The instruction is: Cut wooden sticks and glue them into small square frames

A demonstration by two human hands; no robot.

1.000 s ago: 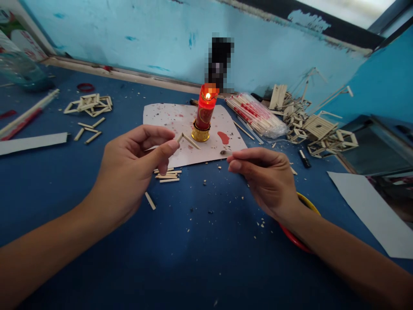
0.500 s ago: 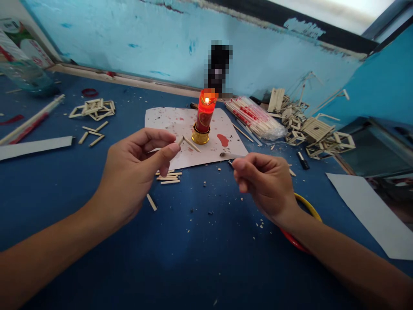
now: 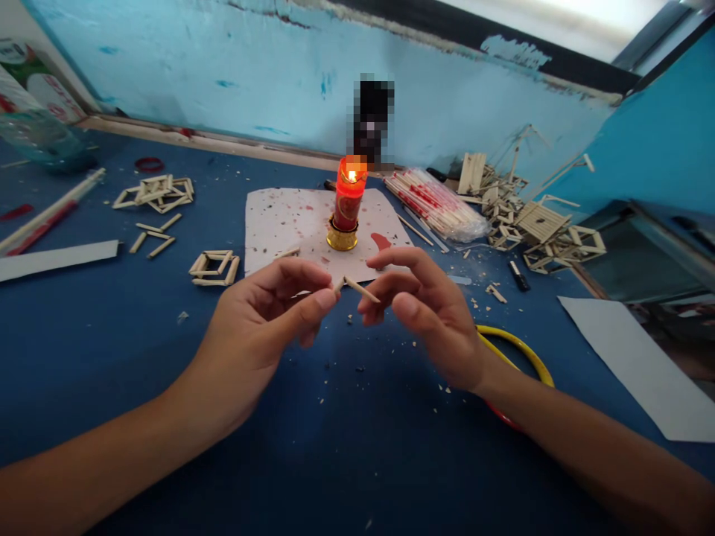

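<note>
A lit red candle (image 3: 347, 202) in a gold holder stands on a wax-spotted paper sheet (image 3: 290, 223). At two o'clock lies a bag of sticks (image 3: 439, 205), then stick frames (image 3: 550, 231). At ten o'clock, more frames (image 3: 156, 190); possibly a bottle (image 3: 33, 123) beyond.

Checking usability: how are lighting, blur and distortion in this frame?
Head view: even daylight, with the window strip at top blown out; the candle flame glows sharp; both hands and the small stick are in focus; wide-angle bending curves the wall edge; a pixelated patch sits behind the candle.
</note>
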